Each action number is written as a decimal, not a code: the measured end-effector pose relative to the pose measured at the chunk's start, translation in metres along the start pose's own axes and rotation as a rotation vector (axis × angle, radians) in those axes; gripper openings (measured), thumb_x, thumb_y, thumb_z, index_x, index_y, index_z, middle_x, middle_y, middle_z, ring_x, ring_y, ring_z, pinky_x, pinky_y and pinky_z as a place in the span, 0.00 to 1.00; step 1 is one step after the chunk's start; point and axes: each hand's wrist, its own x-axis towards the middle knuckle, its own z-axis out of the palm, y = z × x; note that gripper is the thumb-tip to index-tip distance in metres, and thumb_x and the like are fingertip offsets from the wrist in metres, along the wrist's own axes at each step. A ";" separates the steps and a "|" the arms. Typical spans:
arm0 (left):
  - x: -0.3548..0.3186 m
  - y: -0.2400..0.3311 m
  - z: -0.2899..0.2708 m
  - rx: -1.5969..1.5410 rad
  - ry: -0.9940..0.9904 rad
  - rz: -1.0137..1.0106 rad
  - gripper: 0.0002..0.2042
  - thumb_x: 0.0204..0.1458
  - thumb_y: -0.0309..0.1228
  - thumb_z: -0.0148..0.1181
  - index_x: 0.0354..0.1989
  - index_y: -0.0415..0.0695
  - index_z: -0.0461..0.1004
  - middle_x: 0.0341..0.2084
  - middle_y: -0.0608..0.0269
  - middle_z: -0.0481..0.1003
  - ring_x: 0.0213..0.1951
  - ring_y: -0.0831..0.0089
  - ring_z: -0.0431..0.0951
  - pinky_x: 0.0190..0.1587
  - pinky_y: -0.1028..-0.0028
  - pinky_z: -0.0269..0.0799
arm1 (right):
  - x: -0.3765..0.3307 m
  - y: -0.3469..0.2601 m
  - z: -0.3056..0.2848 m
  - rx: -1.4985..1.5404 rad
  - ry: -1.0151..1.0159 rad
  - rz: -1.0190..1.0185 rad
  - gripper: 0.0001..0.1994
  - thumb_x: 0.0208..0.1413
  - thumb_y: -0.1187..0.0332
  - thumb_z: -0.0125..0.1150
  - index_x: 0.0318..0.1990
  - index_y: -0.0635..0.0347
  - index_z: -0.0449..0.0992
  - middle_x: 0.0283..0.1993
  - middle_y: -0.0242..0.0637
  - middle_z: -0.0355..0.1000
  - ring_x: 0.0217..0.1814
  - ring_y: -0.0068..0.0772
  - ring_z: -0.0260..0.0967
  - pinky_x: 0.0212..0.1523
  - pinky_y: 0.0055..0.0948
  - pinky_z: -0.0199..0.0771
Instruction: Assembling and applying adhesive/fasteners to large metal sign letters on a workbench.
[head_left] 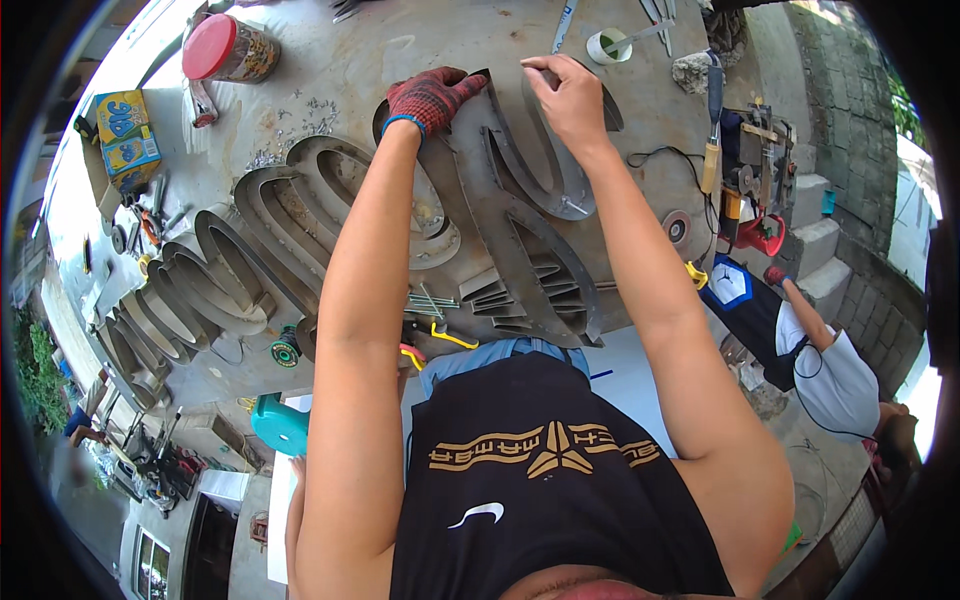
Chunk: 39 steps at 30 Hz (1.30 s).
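Observation:
A large grey sheet-metal letter shape (500, 222), with thin upright walls, lies on the metal worktable (400, 45). My left hand (435, 98), in a red and black knit glove with a blue cuff, is closed over the far end of its wall. Bare and to the right, my right hand (572, 105) has thumb and forefinger pinched together above the curved metal strip. Anything between those fingertips is too small to make out. More bent metal letter shapes (290, 190) run off to the left.
A red-lidded jar (232, 50), a yellow-blue box (128, 140) and scattered metal bits (300, 125) lie at left. A white cup (608, 46) stands far right. Yellow-handled tools (452, 335) and a green tape roll (286, 350) sit near me. Another person (835, 375) is at right.

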 end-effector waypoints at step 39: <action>-0.001 -0.001 -0.005 -0.011 -0.012 0.001 0.34 0.53 0.68 0.51 0.58 0.57 0.78 0.53 0.62 0.80 0.57 0.60 0.76 0.67 0.58 0.53 | 0.000 -0.013 0.039 -0.141 -0.096 0.063 0.11 0.54 0.72 0.62 0.45 0.57 0.81 0.42 0.41 0.76 0.46 0.47 0.75 0.49 0.41 0.74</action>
